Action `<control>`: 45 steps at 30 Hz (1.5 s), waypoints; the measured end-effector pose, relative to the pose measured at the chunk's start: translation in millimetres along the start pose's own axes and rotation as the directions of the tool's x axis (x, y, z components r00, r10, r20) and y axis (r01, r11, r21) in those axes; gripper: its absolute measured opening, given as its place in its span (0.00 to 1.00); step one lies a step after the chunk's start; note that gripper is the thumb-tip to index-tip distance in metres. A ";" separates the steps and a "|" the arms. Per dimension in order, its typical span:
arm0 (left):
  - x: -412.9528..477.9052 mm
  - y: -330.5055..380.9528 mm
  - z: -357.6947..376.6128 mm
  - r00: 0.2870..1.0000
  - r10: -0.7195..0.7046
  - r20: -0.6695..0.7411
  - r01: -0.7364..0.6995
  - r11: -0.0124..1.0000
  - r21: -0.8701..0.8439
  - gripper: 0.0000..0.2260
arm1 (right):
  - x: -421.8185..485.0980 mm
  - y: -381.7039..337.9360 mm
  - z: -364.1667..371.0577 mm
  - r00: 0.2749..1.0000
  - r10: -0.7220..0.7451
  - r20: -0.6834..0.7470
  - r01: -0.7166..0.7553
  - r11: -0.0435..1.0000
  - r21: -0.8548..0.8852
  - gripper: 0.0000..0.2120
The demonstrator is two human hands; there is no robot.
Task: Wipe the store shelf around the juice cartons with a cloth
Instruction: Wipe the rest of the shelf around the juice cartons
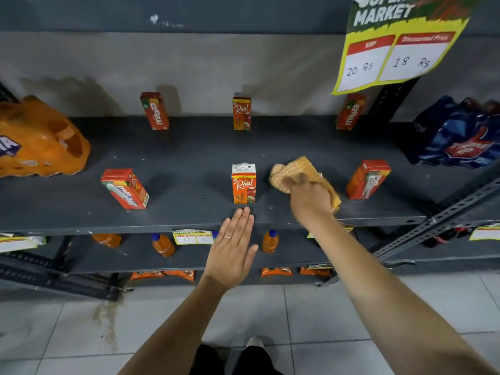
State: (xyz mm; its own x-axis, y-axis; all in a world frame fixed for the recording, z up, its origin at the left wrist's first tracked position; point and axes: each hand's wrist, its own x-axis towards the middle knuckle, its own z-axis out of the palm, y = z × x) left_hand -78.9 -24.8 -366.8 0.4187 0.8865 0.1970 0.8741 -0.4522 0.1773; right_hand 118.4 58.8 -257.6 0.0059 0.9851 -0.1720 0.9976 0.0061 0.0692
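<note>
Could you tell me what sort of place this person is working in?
Most likely a small supermarket aisle: a hanging "Super Market" price card showing 20 Rs and 18 Rs, juice cartons spaced along a metal shelf, and bottled drinks below.

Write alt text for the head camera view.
The right hand presses a tan cloth on a dark shelf beside a Real juice carton; the left hand hovers open at the shelf's front edge.

- Dark metal shelf point(189, 158): three small red-orange juice cartons along rear edge, three near front edge.
- Crumpled tan waffle cloth point(295, 171): right of the front-centre carton point(243, 186).
- Orange shrink-wrapped bottle pack point(40, 139): left end.
</note>
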 end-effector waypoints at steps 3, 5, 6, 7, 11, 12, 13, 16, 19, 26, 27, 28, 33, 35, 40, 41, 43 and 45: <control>0.3 0.9 -1.3 1.000 0.002 0.015 -0.002 1.000 -0.005 0.27 | -50.7 9.1 12.5 1.000 -0.026 0.007 0.026 0.998 0.050 0.30; 0.0 1.2 -1.7 1.000 -0.006 0.028 0.006 1.000 -0.007 0.27 | -83.5 22.6 15.1 0.999 -0.033 0.008 0.032 0.993 0.117 0.30; 0.1 1.5 -1.9 0.999 -0.009 0.032 0.009 1.000 -0.009 0.28 | -95.1 32.1 12.1 0.999 -0.018 0.026 0.013 0.985 0.173 0.30; 0.2 1.9 -2.4 0.999 -0.013 0.034 0.013 1.000 -0.009 0.28 | -100.8 42.8 6.5 0.999 0.005 0.050 -0.016 0.973 0.229 0.28; 0.8 4.3 -4.7 0.999 -0.032 0.041 0.032 0.999 -0.002 0.28 | -68.7 72.6 -21.6 0.994 0.102 -0.031 -0.082 0.920 0.382 0.23; 0.2 5.1 -5.4 0.998 -0.034 0.045 0.034 0.999 -0.006 0.28 | -54.6 72.5 -24.6 0.989 0.099 -0.107 -0.044 0.905 0.423 0.25; -0.3 5.8 -6.1 0.998 -0.034 0.047 0.034 0.999 -0.011 0.28 | -42.6 69.2 -26.0 0.985 0.070 -0.157 0.010 0.888 0.460 0.28; -0.5 3.4 -8.7 0.998 -0.017 0.055 0.018 1.000 -0.017 0.28 | -23.8 53.0 -13.4 0.990 -0.107 -0.087 0.134 0.898 0.420 0.36; -0.7 -3.8 -9.7 0.998 0.025 0.062 -0.024 1.000 -0.012 0.28 | -31.9 52.6 14.1 0.988 -0.150 -0.044 0.155 0.906 0.393 0.38; -0.6 -5.7 -5.7 0.998 0.052 0.032 -0.051 0.998 -0.046 0.28 | -73.0 96.2 32.7 0.988 -0.065 -0.140 0.119 0.897 0.426 0.35; -1.3 -4.7 -5.7 0.998 0.048 0.029 -0.047 0.998 -0.050 0.28 | -78.6 100.9 32.6 0.990 -0.053 -0.128 0.105 0.893 0.437 0.34; -2.0 -3.4 -5.8 0.999 0.041 0.028 -0.040 0.998 -0.057 0.28 | -83.7 105.9 32.2 0.991 -0.051 -0.123 0.101 0.890 0.445 0.34; -1.6 1.7 -6.9 1.000 -0.002 0.022 0.003 0.997 -0.074 0.28 | -105.3 151.4 33.0 0.982 0.098 -0.162 -0.005 0.869 0.495 0.33; -1.6 4.5 -7.8 1.000 -0.023 0.006 0.023 0.995 -0.096 0.29 | -111.6 174.0 26.1 0.974 0.189 -0.125 -0.096 0.844 0.528 0.30; 9.5 37.6 -9.2 0.996 -0.064 -0.067 0.049 0.978 -0.204 0.27 | -105.1 238.3 -23.6 0.914 0.404 -0.015 -0.280 0.659 0.698 0.17; 16.5 49.1 -9.2 0.997 -0.036 -0.074 0.020 0.978 -0.209 0.27 | -96.3 249.3 -35.9 0.907 0.419 -0.050 -0.256 0.640 0.724 0.17; 36.1 73.3 -8.0 0.996 0.009 -0.085 -0.026 0.979 -0.203 0.26 | -67.7 259.7 -61.6 0.896 0.409 -0.172 -0.131 0.615 0.777 0.17; 56.5 96.6 -4.2 0.997 0.019 -0.077 -0.032 0.983 -0.179 0.27 | -28.5 252.8 -81.3 0.912 0.339 -0.231 -0.007 0.576 0.817 0.22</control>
State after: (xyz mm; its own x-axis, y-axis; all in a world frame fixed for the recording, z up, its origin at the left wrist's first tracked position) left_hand 28.2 -18.7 -334.5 0.4146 0.8677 0.2740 0.8019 -0.4908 0.3408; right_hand 364.7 46.3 -155.4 0.3274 0.9403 0.0931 0.6312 -0.1443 -0.7621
